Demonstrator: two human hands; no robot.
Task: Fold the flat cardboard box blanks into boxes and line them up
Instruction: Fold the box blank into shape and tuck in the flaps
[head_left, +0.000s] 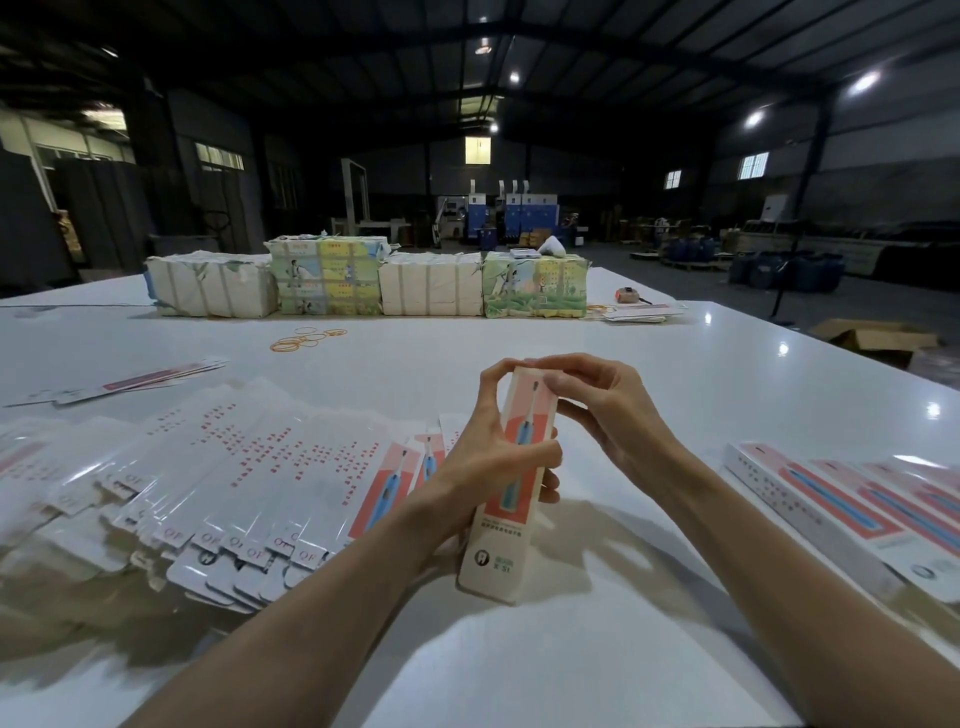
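we hold a long, narrow pink-and-white cardboard box (511, 488) printed with a blue toothbrush, tilted over the glossy white table (519, 675) right in front of us. our left hand (483, 462) wraps its middle, thumb across the printed face. our right hand (608, 410) pinches its far end with curled fingers. a fanned heap of flat white cardboard blanks (249, 467) lies to the left. finished boxes (831, 509) of the same print lie side by side to the right. yellow rubber bands (306, 338) lie farther off.

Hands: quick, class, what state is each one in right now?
Left hand: grips the box round its middle.
Right hand: pinches the box's top end.
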